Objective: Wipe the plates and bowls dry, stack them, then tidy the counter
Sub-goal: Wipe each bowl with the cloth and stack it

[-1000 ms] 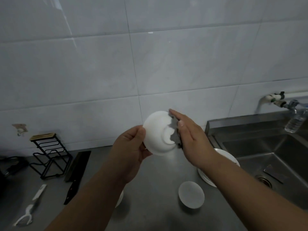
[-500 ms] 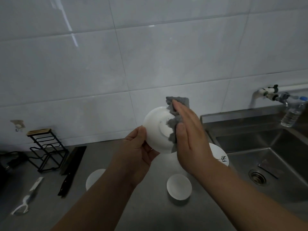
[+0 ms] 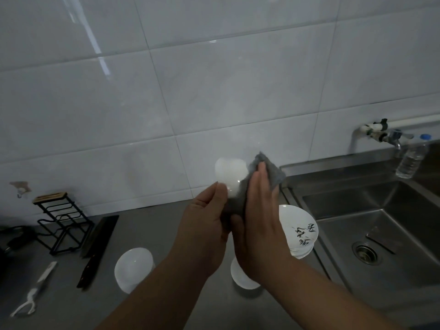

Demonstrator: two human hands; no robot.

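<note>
The left hand (image 3: 204, 225) grips the white bowl (image 3: 229, 175) by its lower rim, thumb on the near face and fingers curled behind, holding it on edge above the counter (image 3: 166, 234) in front of the tiled wall. Against the bowl's right side the right hand (image 3: 259, 210) lies flat, fingers straight, pressing the grey cloth (image 3: 267, 167) onto it; the cloth wraps down between the two palms.

On the counter, from the left: a white peeler (image 3: 31, 298), a black wire rack (image 3: 62, 225), a dark knife (image 3: 97, 248), then a second bowl (image 3: 133, 267) below and left of the grip. A third bowl (image 3: 242, 276) sits partly hidden under the right wrist, with the stack of plates (image 3: 297, 229) just right of it at the sink (image 3: 381, 222) edge.

Wiping looks to be under way. For stacking, the held bowl sits above and between the two counter bowls, and the left hand that carries it is nearer the left one
</note>
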